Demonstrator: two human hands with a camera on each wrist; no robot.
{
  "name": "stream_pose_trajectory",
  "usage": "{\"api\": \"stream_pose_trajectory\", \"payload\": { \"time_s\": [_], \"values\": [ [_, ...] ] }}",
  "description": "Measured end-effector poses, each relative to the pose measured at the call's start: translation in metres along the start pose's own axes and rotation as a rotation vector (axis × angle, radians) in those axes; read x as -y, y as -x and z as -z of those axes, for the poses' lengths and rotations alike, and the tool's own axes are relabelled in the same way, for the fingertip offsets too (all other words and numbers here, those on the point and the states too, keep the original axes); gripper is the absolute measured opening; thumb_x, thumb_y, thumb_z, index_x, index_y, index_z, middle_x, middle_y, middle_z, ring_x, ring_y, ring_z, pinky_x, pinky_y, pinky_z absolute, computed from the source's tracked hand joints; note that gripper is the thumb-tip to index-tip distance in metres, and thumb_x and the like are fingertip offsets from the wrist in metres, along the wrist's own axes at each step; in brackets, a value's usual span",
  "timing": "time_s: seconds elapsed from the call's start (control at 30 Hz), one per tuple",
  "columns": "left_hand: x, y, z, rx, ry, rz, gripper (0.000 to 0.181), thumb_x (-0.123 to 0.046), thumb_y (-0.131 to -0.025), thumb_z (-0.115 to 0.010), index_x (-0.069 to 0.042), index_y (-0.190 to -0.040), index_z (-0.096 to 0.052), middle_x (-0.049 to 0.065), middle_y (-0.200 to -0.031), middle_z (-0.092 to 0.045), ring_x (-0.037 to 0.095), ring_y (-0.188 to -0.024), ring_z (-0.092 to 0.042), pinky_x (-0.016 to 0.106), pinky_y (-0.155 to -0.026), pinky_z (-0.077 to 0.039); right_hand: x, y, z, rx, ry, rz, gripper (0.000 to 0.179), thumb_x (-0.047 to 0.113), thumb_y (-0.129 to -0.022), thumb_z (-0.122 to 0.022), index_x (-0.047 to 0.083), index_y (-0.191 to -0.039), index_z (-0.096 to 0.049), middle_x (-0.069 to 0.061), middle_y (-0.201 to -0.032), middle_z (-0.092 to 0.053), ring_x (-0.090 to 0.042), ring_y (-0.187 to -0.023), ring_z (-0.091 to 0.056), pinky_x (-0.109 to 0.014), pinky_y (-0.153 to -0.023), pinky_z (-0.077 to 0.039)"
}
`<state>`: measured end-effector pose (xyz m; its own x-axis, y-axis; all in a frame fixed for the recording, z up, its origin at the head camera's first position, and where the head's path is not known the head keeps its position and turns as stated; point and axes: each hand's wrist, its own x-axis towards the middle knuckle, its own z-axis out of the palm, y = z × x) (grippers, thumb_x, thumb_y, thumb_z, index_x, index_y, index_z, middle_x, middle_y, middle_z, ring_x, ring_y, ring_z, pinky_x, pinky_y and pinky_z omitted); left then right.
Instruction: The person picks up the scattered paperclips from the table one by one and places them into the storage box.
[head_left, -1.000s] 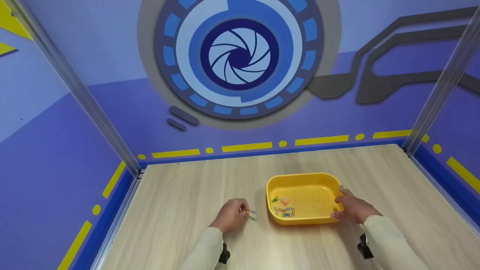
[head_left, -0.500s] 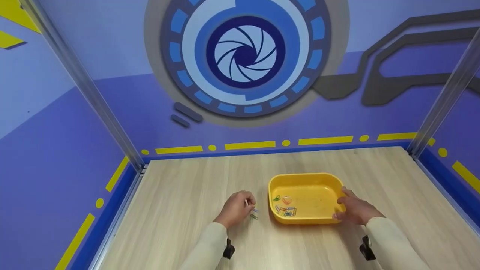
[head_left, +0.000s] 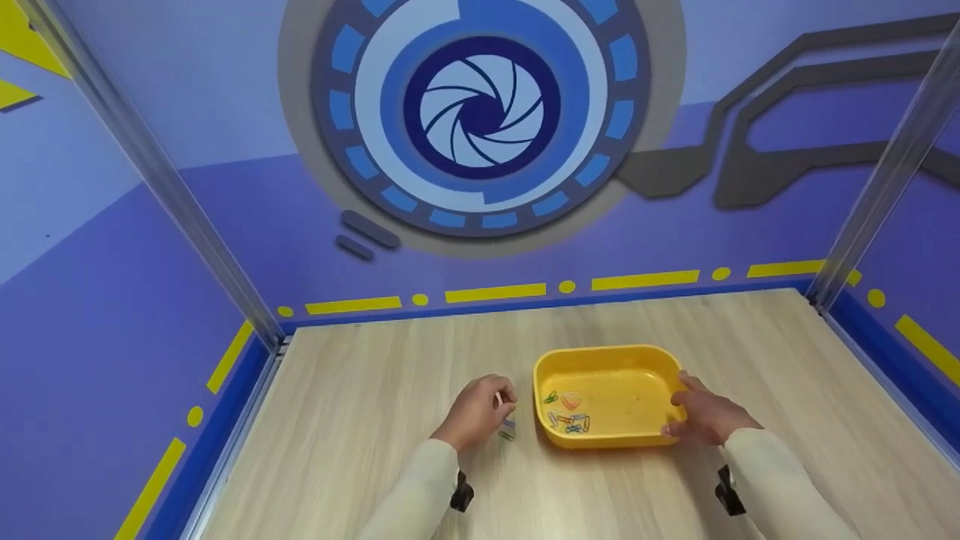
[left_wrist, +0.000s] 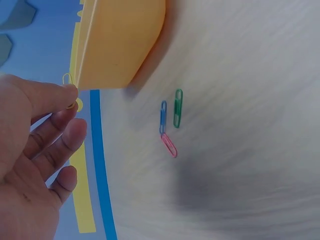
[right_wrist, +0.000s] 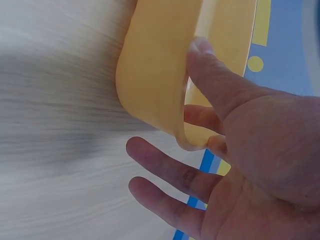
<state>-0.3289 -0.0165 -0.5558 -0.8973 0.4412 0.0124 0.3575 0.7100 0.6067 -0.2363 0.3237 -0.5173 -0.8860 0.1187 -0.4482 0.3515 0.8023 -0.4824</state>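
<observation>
My left hand (head_left: 476, 411) is raised above the table left of a yellow plastic tray (head_left: 615, 441). In the left wrist view, its thumb and index finger pinch a yellow paper clip (left_wrist: 67, 78). Below that hand lie a green paper clip (left_wrist: 178, 108), a blue paper clip (left_wrist: 163, 118) and a pink paper clip (left_wrist: 170, 145), the last two end to end. My right hand (head_left: 712, 416) grips the tray's right rim, thumb over the edge, two fingers spread apart outside it. Several coloured paper clips (head_left: 574, 428) lie at the tray's left end.
The tray stands on a light wooden table (head_left: 375, 390). A blue printed panel (head_left: 480, 262) closes off the back, and more panels with metal posts (head_left: 232, 285) bound both sides.
My left hand has risen off the table and shifted slightly right and away, pinching the yellow paper clip. My right hand keeps its grip on the tray, which stays in place.
</observation>
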Motion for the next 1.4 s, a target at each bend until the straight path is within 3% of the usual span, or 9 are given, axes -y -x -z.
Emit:
{"api": "stream_pose_trajectory", "payload": {
  "time_s": [0.43, 0.87, 1.17, 1.4],
  "values": [
    [-0.027, -0.019, -0.008, 0.010, 0.019, -0.057, 0.005, -0.019, -0.085, -0.063, -0.023, -0.085, -0.060, -0.013, -0.082, -0.052, 0.004, -0.074, -0.050, 0.017, -0.062, -0.044, -0.005, -0.002, 0.002, -0.028, 0.101, 0.045, 0.079, 0.049, -0.068, -0.071, 0.000, -0.127, -0.049, -0.021, -0.151, -0.005, -0.051, -0.126, -0.025, -0.063, -0.099, -0.024],
    [-0.047, -0.033, -0.021, -0.022, -0.036, -0.031, 0.004, -0.023, -0.084, -0.065, -0.027, -0.086, -0.063, -0.013, -0.081, -0.051, 0.007, -0.080, -0.047, 0.021, -0.070, -0.041, -0.005, -0.003, 0.003, -0.024, 0.100, 0.032, 0.079, 0.053, -0.069, -0.068, 0.004, -0.128, -0.048, -0.018, -0.152, -0.004, -0.051, -0.127, -0.024, -0.065, -0.098, -0.023],
    [-0.050, -0.038, -0.028, -0.026, -0.065, -0.047, 0.006, -0.023, -0.082, -0.067, -0.026, -0.082, -0.062, -0.014, -0.078, -0.051, 0.007, -0.079, -0.045, 0.024, -0.076, -0.040, -0.004, -0.007, -0.003, -0.023, -0.019, -0.033, 0.083, 0.050, -0.067, -0.071, 0.008, -0.133, -0.043, -0.011, -0.154, 0.003, -0.050, -0.129, -0.020, -0.066, -0.099, -0.019],
    [-0.054, -0.038, -0.029, -0.007, -0.081, -0.087, 0.011, -0.022, -0.084, -0.064, -0.029, -0.091, -0.070, -0.018, -0.086, -0.060, 0.005, -0.087, -0.049, 0.027, -0.087, -0.039, -0.005, -0.012, -0.004, -0.043, 0.136, 0.046, 0.075, 0.050, -0.068, -0.071, 0.004, -0.124, -0.052, -0.020, -0.151, -0.009, -0.050, -0.126, -0.028, -0.062, -0.098, -0.026]
  ]
}}
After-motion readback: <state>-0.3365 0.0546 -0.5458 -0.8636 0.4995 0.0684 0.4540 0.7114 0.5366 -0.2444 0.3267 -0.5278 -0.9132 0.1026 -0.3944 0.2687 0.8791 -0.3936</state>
